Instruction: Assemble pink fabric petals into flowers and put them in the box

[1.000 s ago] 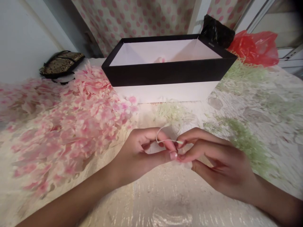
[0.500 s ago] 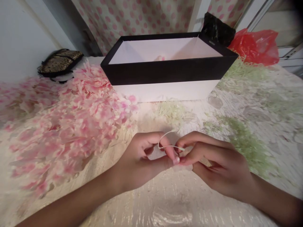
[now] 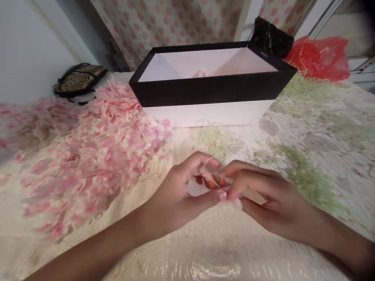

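My left hand (image 3: 178, 195) and my right hand (image 3: 269, 203) meet fingertip to fingertip low over the cloth-covered table (image 3: 205, 249). Both pinch a thin pale stem (image 3: 211, 176) that loops between the fingers, and a small pale petal (image 3: 197, 188) shows under the left fingers. The fingers of both hands are closed in a pinch. A big heap of pink fabric petals (image 3: 88, 152) lies just left of my left hand.
A black-rimmed white box (image 3: 211, 91) stands behind the hands with a pink flower (image 3: 199, 73) inside. Pale green stems (image 3: 301, 171) lie scattered at right. A red bag (image 3: 319, 58) and a black bag (image 3: 271, 37) sit at back right, a dark patterned pouch (image 3: 77, 80) at back left.
The stem's loop has shrunk and been drawn down between the fingertips. Both hands shifted slightly right and closer together, the left fingers curling over the stem.
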The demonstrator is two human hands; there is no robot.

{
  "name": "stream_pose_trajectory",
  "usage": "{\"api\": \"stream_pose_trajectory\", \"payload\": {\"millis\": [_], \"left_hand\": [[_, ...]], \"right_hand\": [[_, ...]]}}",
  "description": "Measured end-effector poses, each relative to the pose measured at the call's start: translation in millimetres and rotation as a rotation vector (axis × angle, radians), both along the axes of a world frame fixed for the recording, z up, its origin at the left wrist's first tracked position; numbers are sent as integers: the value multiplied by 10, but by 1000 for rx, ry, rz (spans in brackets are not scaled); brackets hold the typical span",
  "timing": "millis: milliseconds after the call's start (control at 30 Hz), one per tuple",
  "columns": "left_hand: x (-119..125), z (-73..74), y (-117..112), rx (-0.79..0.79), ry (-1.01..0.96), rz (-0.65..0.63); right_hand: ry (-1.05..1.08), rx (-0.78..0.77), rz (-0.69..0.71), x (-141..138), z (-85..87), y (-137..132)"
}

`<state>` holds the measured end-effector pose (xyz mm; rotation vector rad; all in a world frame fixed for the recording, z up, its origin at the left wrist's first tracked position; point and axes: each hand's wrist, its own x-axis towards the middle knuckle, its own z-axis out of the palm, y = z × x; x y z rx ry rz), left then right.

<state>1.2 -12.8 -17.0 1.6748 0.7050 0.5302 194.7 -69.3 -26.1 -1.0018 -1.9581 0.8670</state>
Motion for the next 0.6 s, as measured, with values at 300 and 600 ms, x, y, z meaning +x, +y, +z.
{"api": "stream_pose_trajectory", "payload": {"millis": [300, 600], "left_hand": [[-292, 325, 428, 1005, 835, 570], [-476, 370, 661, 889, 1071, 550]], "right_hand": [[-485, -332, 14, 376, 189, 3], [-649, -224, -206, 712, 98, -35]]}}
